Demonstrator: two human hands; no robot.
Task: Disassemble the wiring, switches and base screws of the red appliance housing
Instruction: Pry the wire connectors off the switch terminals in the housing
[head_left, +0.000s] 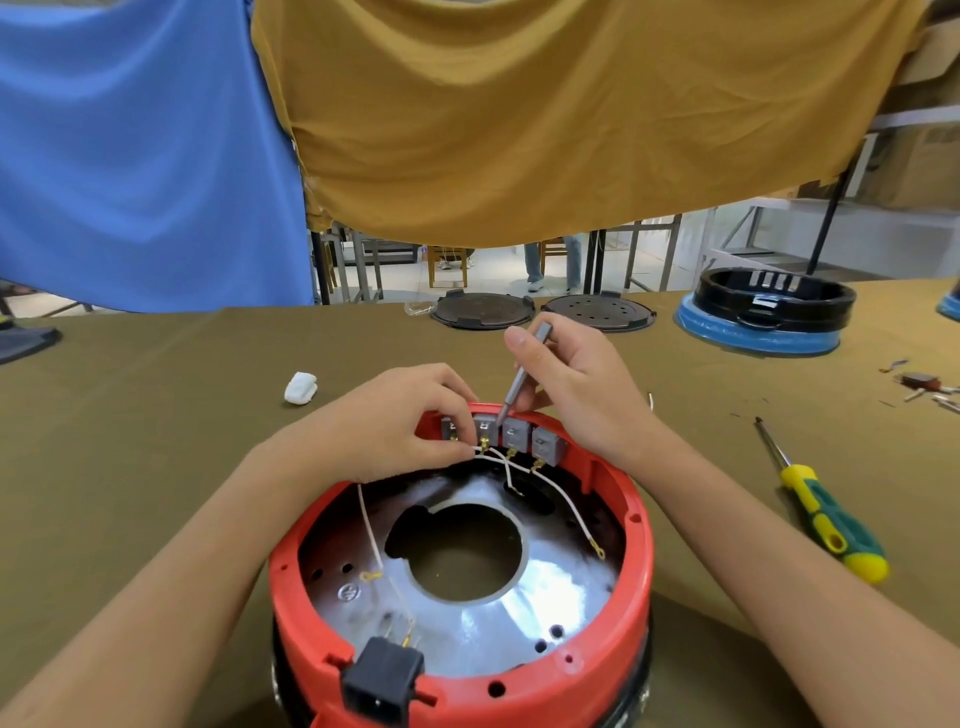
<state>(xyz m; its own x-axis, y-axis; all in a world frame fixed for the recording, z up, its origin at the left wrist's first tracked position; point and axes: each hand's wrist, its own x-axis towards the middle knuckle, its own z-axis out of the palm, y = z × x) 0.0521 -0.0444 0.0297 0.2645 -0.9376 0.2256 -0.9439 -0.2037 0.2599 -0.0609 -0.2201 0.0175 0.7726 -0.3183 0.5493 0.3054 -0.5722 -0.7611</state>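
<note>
The round red appliance housing (631, 561) sits open side up at the near table edge, with a shiny metal plate (524, 613) inside. Several grey switches (517, 434) line its far wall, white wires (571, 506) running from their brass terminals. My left hand (402, 421) pinches a white wire at the left switches. My right hand (566, 384) holds a slim grey screwdriver (519, 376), tip down between two switches. A black power socket (382, 686) is set in the near wall.
A yellow-green screwdriver (826, 514) lies to the right on the olive cloth. A white lump (300, 387) lies to the left. Two black round lids (483, 310), a blue-and-black housing (769, 312) and small loose parts (922, 387) stand further back. Blue and mustard cloths hang above.
</note>
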